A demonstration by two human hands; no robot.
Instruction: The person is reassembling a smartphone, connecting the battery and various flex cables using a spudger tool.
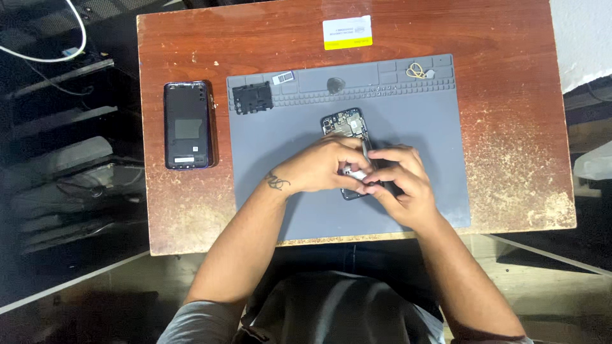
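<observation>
An opened smartphone (345, 123) lies on the grey work mat (287, 146), its inner boards exposed at the top end. Both hands cover its lower half. My left hand (319, 167) rests on the phone and pinches a small white tool or part (352, 171). My right hand (403, 181) holds the phone's right edge and grips a thin metal tool (365, 151) that points up toward the phone's middle. The lower part of the phone is hidden under my fingers.
The phone's back cover (188, 125) lies on the wooden table (510, 127) left of the mat. A black inner frame piece (252, 97), a dark pick (335, 85) and a rubber band (416, 70) sit along the mat's top. A yellow-white label (347, 32) is stuck near the table's far edge.
</observation>
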